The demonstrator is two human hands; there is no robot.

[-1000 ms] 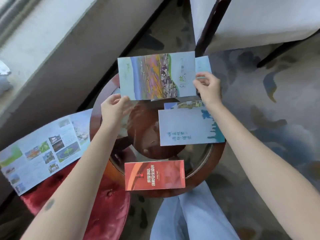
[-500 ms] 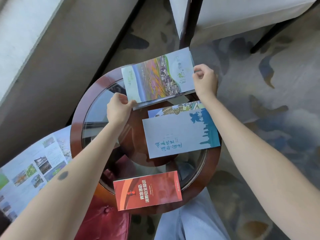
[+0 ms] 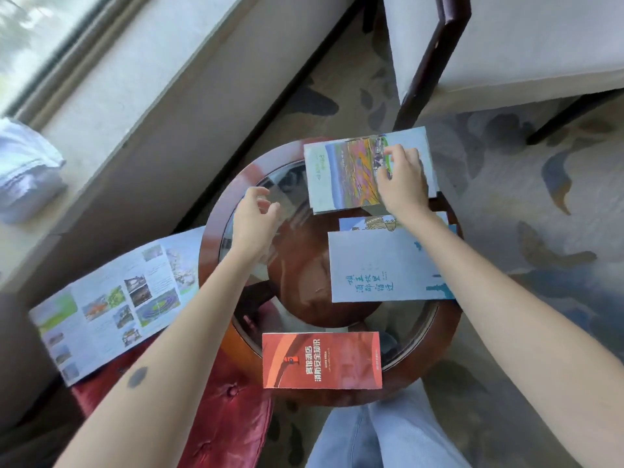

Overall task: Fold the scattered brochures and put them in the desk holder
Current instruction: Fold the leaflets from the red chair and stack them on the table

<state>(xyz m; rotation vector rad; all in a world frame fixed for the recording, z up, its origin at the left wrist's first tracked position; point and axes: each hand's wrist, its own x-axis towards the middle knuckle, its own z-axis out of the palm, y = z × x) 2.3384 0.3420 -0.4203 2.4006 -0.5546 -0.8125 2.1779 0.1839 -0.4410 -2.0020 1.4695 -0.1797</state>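
1. Hands: the right hand (image 3: 401, 177) lies on the colourful brochure (image 3: 341, 173) at 12 o'clock on the round glass desk (image 3: 207, 265), fingers bent, tips touching the paper. I cannot tell whether it pinches a flap or only presses. The left hand (image 3: 253, 214) hovers at 10 o'clock, loosely curled, grasping nothing.
2. Steadied by one hand alone, that brochure seems to overhang the far rim. It could skid on the glass or crease crooked.
3. The pale blue brochure (image 3: 371, 265) at 3 o'clock lies under the right forearm, so a sweep could drag it off.
4. The red brochure (image 3: 320, 361) at 6 o'clock juts past the near rim, where a knee may knock it down.
5. The unfolded brochure (image 3: 111, 298) at 9 o'clock lies off the desk, easily forgotten.
6. No holder shows.
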